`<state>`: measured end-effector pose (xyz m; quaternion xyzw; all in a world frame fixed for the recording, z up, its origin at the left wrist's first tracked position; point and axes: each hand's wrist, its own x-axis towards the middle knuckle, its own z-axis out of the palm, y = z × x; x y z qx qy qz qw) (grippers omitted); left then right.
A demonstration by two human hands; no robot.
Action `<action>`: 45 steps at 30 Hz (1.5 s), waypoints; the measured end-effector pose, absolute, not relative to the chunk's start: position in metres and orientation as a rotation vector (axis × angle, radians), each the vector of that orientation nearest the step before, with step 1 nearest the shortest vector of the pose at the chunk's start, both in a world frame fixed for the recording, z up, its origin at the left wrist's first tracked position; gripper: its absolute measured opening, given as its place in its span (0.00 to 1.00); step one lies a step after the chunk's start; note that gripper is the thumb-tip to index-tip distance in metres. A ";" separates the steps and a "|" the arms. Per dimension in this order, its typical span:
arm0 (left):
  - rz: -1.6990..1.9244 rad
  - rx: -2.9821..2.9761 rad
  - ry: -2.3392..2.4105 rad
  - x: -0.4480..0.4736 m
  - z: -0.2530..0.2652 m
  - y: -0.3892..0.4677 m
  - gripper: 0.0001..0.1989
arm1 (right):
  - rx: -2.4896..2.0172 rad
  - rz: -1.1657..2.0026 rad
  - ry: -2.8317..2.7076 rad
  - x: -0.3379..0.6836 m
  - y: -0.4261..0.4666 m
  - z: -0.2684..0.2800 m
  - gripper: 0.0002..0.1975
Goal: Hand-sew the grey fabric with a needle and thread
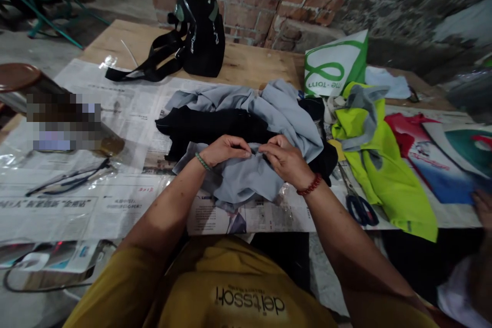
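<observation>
Both my hands meet over a bunched light grey cloth garment (246, 179) on the newspaper-covered table. My left hand (226, 150), with a green bracelet at the wrist, pinches the upper edge of the grey fabric between thumb and fingers. Close to its right, my right hand (286, 159), wearing a dark red bead bracelet, pinches the same fabric. Only a small gap parts the fingertips, and anything tiny between them cannot be made out. Black cloth (211, 124) lies just beyond the hands, with more grey fabric (292, 115) heaped behind it.
Scissors (359, 205) and a yellow-green garment (392, 179) lie to the right. An iron (471, 146) sits at the far right, a co-worker's hand (483, 207) near it. Eyeglasses (73, 177) and a large jar (46, 97) are left; a black bag (203, 31) stands behind.
</observation>
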<state>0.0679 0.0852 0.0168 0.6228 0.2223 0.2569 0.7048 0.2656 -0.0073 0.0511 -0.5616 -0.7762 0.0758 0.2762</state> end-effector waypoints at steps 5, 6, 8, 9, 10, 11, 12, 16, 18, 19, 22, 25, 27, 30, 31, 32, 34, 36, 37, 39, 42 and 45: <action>0.572 1.356 0.480 0.067 0.016 0.084 0.13 | -1.451 0.357 -2.023 0.263 -0.007 0.048 0.12; 0.568 1.352 0.479 0.068 0.016 0.083 0.13 | -1.456 0.398 -2.003 0.263 -0.007 0.046 0.12; 0.557 1.345 0.471 0.068 0.017 0.082 0.13 | -1.474 0.470 -1.961 0.262 -0.008 0.043 0.11; 0.553 1.341 0.463 0.069 0.017 0.081 0.12 | -1.482 0.500 -1.941 0.262 -0.008 0.041 0.10; 0.550 1.338 0.453 0.069 0.017 0.081 0.12 | -1.485 0.528 -1.920 0.261 -0.009 0.040 0.10; 0.550 1.334 0.444 0.070 0.016 0.080 0.12 | -1.484 0.558 -1.893 0.260 -0.009 0.038 0.09; 0.552 1.330 0.437 0.070 0.016 0.080 0.12 | -1.480 0.598 -1.858 0.259 -0.010 0.037 0.09; 0.558 1.326 0.424 0.072 0.014 0.080 0.12 | -1.445 0.874 -1.592 0.258 -0.013 0.037 0.08; 0.549 1.340 0.421 0.073 0.012 0.079 0.12 | -1.377 1.041 -1.396 0.259 -0.012 0.039 0.10; 0.542 1.352 0.419 0.074 0.011 0.079 0.12 | -1.334 1.113 -1.300 0.259 -0.012 0.041 0.12; 0.509 1.392 0.414 0.076 0.011 0.078 0.12 | -1.246 1.284 -1.089 0.258 -0.010 0.045 0.14; 0.498 1.425 0.401 0.078 0.012 0.076 0.13 | -1.239 1.386 -0.987 0.255 -0.007 0.047 0.14; 0.505 1.444 0.378 0.078 0.013 0.075 0.12 | -1.243 1.410 -0.938 0.253 -0.005 0.047 0.14; 0.522 1.466 0.339 0.080 0.014 0.074 0.12 | -1.233 1.422 -0.873 0.252 -0.003 0.047 0.14; 0.535 1.472 0.334 0.081 0.013 0.074 0.13 | -1.220 1.424 -0.854 0.252 -0.002 0.048 0.15; 0.550 1.479 0.332 0.082 0.013 0.073 0.13 | -1.206 1.427 -0.836 0.251 -0.001 0.048 0.16; 0.587 1.494 0.336 0.083 0.012 0.072 0.13 | -1.182 1.437 -0.808 0.250 0.000 0.049 0.17; 0.623 1.508 0.326 0.085 0.012 0.070 0.13 | -1.175 1.448 -0.790 0.249 0.001 0.050 0.17; 0.643 1.516 0.317 0.085 0.012 0.070 0.12 | -1.178 1.448 -0.783 0.248 0.001 0.050 0.17; 0.684 1.542 0.303 0.085 0.013 0.069 0.12 | -1.191 1.440 -0.769 0.247 0.001 0.051 0.17; 0.742 1.596 0.307 0.084 0.015 0.068 0.11 | -1.213 1.446 -0.758 0.246 0.001 0.053 0.18; 0.784 1.626 0.317 0.083 0.017 0.067 0.11 | -1.229 1.463 -0.764 0.246 0.000 0.054 0.18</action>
